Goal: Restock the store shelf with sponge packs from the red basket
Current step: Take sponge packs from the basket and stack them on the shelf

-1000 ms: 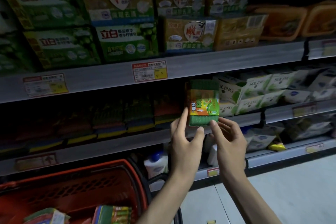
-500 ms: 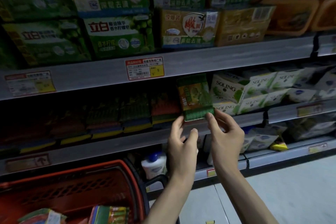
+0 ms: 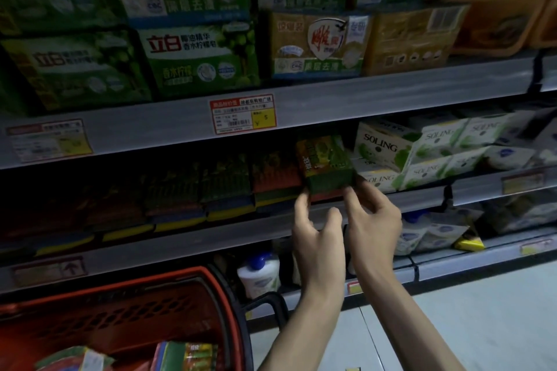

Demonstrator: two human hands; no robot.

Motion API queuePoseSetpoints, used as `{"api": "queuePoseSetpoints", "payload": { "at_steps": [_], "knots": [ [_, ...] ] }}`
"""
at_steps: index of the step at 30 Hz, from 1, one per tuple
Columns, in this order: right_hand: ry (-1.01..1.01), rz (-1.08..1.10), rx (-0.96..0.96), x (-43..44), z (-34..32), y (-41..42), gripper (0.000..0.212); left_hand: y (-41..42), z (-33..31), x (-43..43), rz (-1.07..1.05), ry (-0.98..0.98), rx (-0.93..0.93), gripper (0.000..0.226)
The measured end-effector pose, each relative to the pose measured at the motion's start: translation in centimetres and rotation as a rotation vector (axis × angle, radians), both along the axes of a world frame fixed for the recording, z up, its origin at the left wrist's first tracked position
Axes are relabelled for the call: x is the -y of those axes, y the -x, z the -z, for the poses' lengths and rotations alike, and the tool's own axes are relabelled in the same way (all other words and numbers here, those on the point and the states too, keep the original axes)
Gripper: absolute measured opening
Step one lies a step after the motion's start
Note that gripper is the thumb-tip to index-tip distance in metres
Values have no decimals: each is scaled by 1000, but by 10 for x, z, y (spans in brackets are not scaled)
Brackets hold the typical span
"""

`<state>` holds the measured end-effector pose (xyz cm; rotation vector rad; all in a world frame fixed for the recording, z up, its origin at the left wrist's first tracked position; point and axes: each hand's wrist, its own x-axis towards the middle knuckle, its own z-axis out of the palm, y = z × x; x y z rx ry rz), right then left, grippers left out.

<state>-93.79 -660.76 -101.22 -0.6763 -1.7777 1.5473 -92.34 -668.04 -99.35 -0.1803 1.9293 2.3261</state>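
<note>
Left hand (image 3: 318, 235): loose and holding nothing. The forefinger (image 3: 302, 202) reaches up and its tip touches the lower left corner of the pack (image 3: 327, 159). The thumb stands apart below it, and the other fingers are lightly curled.
Right hand (image 3: 375, 223): pinches the pack's lower right corner between thumb (image 3: 352, 202) and forefinger. The remaining fingers are bent behind them.
Arms: both forearms are bare. They rise from the lower edge of the view towards the shelf (image 3: 422, 194), close side by side. The backs of the hands face the camera and the wrists are nearly straight.
Pack: green and orange. It stands on the middle shelf near the front edge and leans back a little. It sits between the row (image 3: 226, 187) of like packs on its left and the SOLING boxes (image 3: 388, 147) on its right, just beside both.
Basket (image 3: 223, 295): red, at lower left below the shelf. More packs (image 3: 184, 355) lie inside it.
Upper shelf: green and tan boxes are stacked there. A red and yellow price tag (image 3: 242, 114) is fixed on its edge above the pack.
Lowest shelf: a white bottle (image 3: 259, 274) with a blue cap stands left of the left wrist.
Light: dim. The row of packs at far left is hard to make out.
</note>
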Motion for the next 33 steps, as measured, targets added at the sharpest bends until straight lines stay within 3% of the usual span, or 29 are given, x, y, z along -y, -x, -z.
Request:
{"api": "queuePoseSetpoints", "payload": {
  "at_steps": [13, 18, 25, 33],
  "knots": [
    [-199, -42, 115, 1, -2, 4, 16, 2, -7, 8, -47, 61, 13, 75],
    [-246, -58, 157, 7, -6, 5, 14, 4, -9, 14, -30, 31, 82, 53],
    [-301, -165, 273, -1, -12, 8, 14, 5, -13, 8, -45, 21, 52, 41],
    [-269, -182, 256, 9, -13, 5, 11, 6, -12, 4, -94, 76, 49, 51]
  ]
}}
